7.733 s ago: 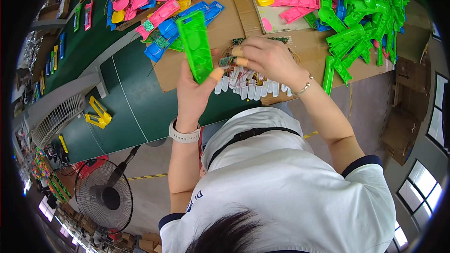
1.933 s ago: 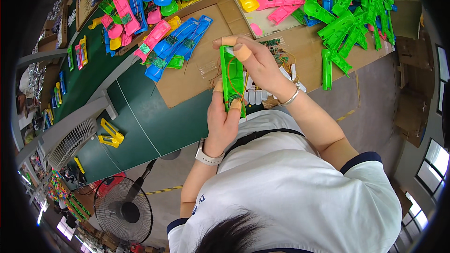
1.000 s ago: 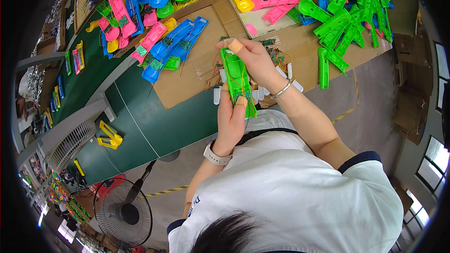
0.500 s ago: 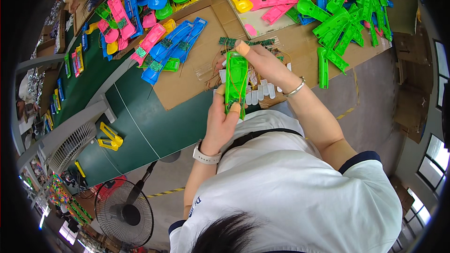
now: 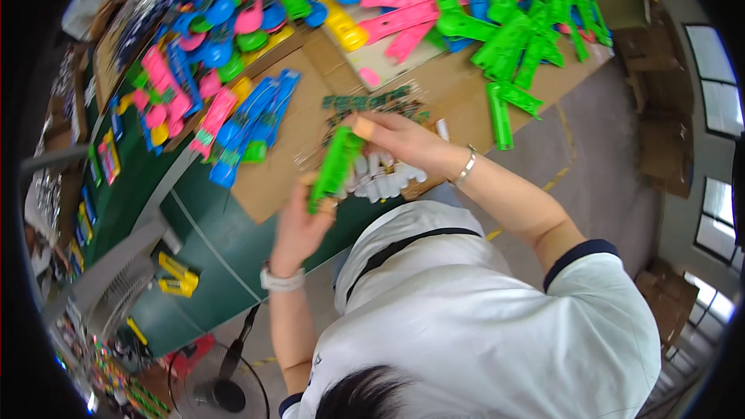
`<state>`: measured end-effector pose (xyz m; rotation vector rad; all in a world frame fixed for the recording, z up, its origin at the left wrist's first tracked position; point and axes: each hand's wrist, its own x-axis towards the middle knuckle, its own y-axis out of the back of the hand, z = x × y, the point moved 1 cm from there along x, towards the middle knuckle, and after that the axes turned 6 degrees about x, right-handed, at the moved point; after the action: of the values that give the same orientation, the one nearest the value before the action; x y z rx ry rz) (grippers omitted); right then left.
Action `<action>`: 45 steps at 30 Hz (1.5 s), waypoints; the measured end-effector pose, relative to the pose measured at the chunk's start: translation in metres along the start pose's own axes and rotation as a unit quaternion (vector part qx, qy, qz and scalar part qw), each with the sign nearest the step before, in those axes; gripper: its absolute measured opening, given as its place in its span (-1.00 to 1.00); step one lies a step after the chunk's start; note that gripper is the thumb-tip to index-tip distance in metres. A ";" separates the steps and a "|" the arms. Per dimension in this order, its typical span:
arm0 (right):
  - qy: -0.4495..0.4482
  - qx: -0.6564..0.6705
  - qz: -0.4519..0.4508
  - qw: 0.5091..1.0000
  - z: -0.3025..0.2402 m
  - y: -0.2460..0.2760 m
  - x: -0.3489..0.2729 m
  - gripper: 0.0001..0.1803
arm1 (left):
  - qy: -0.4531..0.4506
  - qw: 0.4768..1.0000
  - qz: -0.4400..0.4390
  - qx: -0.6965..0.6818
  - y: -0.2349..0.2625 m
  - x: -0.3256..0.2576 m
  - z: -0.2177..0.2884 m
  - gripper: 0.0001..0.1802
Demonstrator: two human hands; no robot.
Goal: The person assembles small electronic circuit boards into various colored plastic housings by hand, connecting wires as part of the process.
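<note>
Over the near edge of the cardboard sheet (image 5: 256, 198), a green plastic shell (image 5: 339, 164) is held at a tilt between both hands. My left hand (image 5: 301, 223) grips its lower end, while the fingers of my right hand (image 5: 400, 140) close on its upper end. Motion smears the shell, so what lies inside it cannot be made out. Just beyond the right hand are small green circuit boards (image 5: 365, 101) with thin wires. Below that hand, several white plastic pieces (image 5: 382, 180) lie in a cluster.
Green shells (image 5: 535, 23) are heaped at the far right, beside pink shells (image 5: 400, 12). Blue shells with boards (image 5: 260, 120) lie on the left. Mixed coloured parts fill the far left. Yellow pieces (image 5: 177, 275) sit on the green table; a fan (image 5: 225, 392) stands at lower left.
The view has shifted. Both hands have carried the green shell to the left, and it has turned from its open inner side showing to a more slanted, edge-on position.
</note>
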<state>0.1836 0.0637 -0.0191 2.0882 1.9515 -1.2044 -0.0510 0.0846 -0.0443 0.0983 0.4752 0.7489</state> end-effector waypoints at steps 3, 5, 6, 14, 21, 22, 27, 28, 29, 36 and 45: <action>0.293 -0.483 0.206 0.799 -0.021 0.072 0.032 -0.52 | -0.055 0.946 0.209 0.242 0.049 0.032 0.033 -0.63; 0.356 -0.654 0.340 0.574 -0.052 0.115 0.036 -0.45 | -0.096 0.860 0.307 0.397 0.090 0.055 0.031 -0.60; 0.362 -0.695 0.363 0.504 -0.064 0.132 0.037 -0.38 | -0.110 0.853 0.316 0.402 0.109 0.066 0.025 -0.56; 0.439 -0.694 0.249 0.513 -0.094 0.163 0.045 -0.68 | -0.151 0.724 0.386 0.552 0.094 0.085 0.035 -0.57; 0.545 -0.594 -0.210 0.553 -0.008 0.017 0.028 -0.74 | 0.081 0.845 -0.043 -0.528 -0.014 0.073 0.016 -0.57; 0.545 -0.591 -0.216 0.554 0.000 0.011 0.029 -0.74 | 0.104 0.762 -0.034 -0.639 -0.022 0.067 0.004 -0.56; 0.402 -0.663 0.112 0.621 0.001 0.022 0.060 -0.67 | 0.092 0.819 0.041 -0.565 -0.018 0.037 -0.032 -0.59; 0.406 -0.662 0.109 0.620 0.003 0.029 0.074 -0.67 | 0.117 0.844 0.081 -0.517 -0.015 0.037 -0.032 -0.59; 0.350 -0.732 0.107 0.574 0.012 0.034 0.086 -0.66 | 0.116 0.844 0.085 -0.516 -0.014 0.036 -0.033 -0.59; 0.341 -0.650 -0.038 0.678 0.009 0.008 0.072 -0.79 | 0.045 0.937 0.234 -0.257 0.003 0.043 -0.009 -0.62; 0.267 -0.537 -0.058 0.798 -0.007 -0.004 0.024 -0.76 | -0.027 0.966 0.231 -0.116 -0.002 0.028 0.032 -0.59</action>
<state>0.1814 0.0882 -0.0257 1.6706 2.1260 0.5809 -0.0176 0.1050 -0.0267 0.0088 0.3106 1.2526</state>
